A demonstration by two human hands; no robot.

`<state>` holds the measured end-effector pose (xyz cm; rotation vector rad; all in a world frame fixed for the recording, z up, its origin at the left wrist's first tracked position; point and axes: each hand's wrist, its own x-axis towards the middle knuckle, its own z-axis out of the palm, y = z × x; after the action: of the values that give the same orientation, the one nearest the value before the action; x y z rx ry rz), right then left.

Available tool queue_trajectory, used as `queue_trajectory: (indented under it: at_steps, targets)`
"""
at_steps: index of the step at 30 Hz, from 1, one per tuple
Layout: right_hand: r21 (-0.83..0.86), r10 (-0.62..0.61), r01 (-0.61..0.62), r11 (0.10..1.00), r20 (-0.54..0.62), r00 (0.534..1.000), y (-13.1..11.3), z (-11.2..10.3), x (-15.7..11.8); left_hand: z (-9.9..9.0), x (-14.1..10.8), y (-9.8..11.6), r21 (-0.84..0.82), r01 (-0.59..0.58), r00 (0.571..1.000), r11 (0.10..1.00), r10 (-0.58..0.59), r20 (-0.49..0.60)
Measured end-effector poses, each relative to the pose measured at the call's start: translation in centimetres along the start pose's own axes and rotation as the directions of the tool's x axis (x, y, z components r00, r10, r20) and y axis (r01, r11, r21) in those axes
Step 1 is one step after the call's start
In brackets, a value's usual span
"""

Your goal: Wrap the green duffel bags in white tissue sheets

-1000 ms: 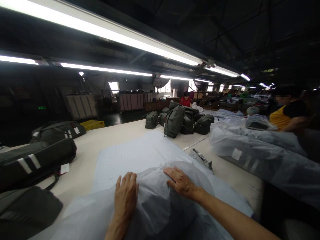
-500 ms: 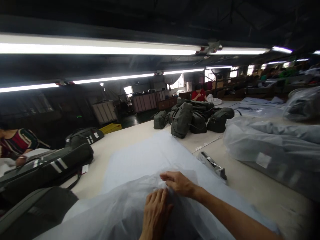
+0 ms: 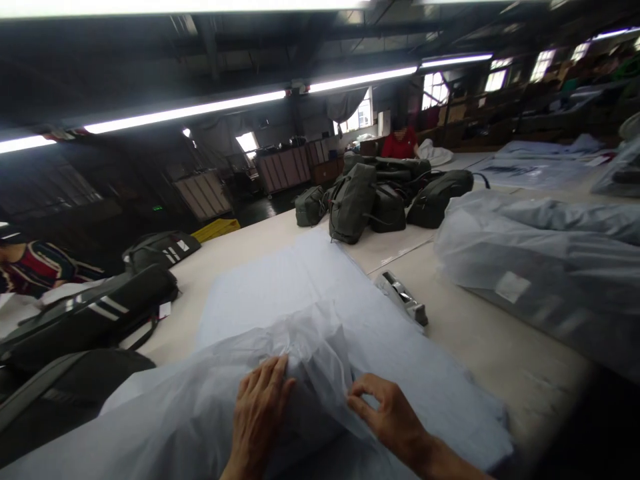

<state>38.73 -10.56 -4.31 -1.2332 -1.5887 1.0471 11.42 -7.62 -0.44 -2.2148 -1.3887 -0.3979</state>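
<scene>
A translucent plastic bag (image 3: pixel 200 393) lies in front of me around something bulky and dark, whose kind I cannot make out. On top of it rests my left hand (image 3: pixel 261 407), fingers stretched out and pressing the film down. My right hand (image 3: pixel 387 413) pinches the bag's loose edge between thumb and forefinger, to the right of the left hand. Beneath the bag spreads a stack of pale bluish-white sheets (image 3: pixel 270 287). Right of the stack, close to its edge, sits a grey metal tape dispenser (image 3: pixel 403 297).
Dark green bags (image 3: pixel 100 313) with white stripes lie at the left, beside a co-worker in a striped top (image 3: pixel 43 267). More green bags (image 3: pixel 355 203) are heaped at the far table end, near a person in red (image 3: pixel 400 143). A plastic-wrapped bag (image 3: pixel 545 260) lies right.
My right hand has moved right and toward me, pulling the bag's edge out from beside the left hand. My left hand has shifted slightly left. The view has tilted down.
</scene>
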Motion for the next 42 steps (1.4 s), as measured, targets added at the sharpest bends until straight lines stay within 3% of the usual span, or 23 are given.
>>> queue_trajectory:
  at_steps: [3,6,8,11,13,16,24,27,30,33,35,37,42]
  targets:
    - [0.134,0.101,-0.08,0.988,-0.152,0.983,-0.4,-2.2,2.3,0.1,0.0,-0.1,0.026,-0.014,1.0,1.0,0.015,-0.022]
    - [0.332,0.246,-0.148,0.932,-0.276,0.929,1.1,-4.8,4.7,0.0,0.1,-0.1,0.033,-0.024,0.999,0.999,0.025,-0.033]
    - [0.389,0.293,-0.2,0.899,-0.196,0.936,2.4,-5.0,5.8,-0.1,0.2,0.0,0.037,-0.027,0.999,0.999,0.028,-0.039]
    - [0.467,0.299,-0.337,0.817,0.156,0.941,3.0,-3.0,6.5,-0.2,0.2,0.0,0.047,-0.025,0.999,0.999,0.027,-0.045]
    - [0.545,0.245,-0.369,0.752,0.29,0.925,2.5,-1.3,6.7,-0.3,0.3,0.0,0.054,-0.026,0.998,0.998,0.029,-0.05]
    - [0.626,0.222,-0.362,0.691,0.293,0.93,1.2,-0.1,7.0,-0.3,0.3,0.0,0.059,-0.032,0.998,0.998,0.035,-0.054]
    - [0.778,0.21,-0.399,0.485,0.339,0.917,0.1,-1.0,8.0,-0.3,0.3,-0.1,0.046,-0.026,0.998,0.999,0.028,-0.05]
    - [0.695,0.271,-0.395,0.601,0.288,0.918,-0.2,-0.5,8.8,-0.2,0.1,-0.2,0.039,-0.027,0.998,0.999,0.029,-0.053]
    - [0.429,0.308,-0.298,0.853,0.047,0.95,-0.6,0.2,10.0,0.0,0.0,-0.3,0.041,-0.022,0.998,0.999,0.024,-0.056]
    - [0.09,0.115,-0.107,0.99,-0.092,0.989,-1.1,0.5,11.1,0.1,0.0,-0.3,0.035,-0.022,0.997,0.999,0.025,-0.068]
    - [-0.097,-0.017,0.012,0.995,-0.059,0.998,-1.0,0.4,11.7,0.2,0.0,-0.3,0.034,-0.019,0.997,0.999,0.021,-0.076]
    - [-0.221,-0.042,0.035,0.975,-0.028,0.999,-0.6,0.4,12.1,0.2,0.0,-0.3,0.034,-0.019,0.997,0.999,0.022,-0.08]
    - [-0.285,0.138,-0.133,0.949,-0.003,0.99,1.7,1.2,12.8,0.4,-0.1,-0.3,0.034,-0.03,0.994,0.999,0.034,-0.105]
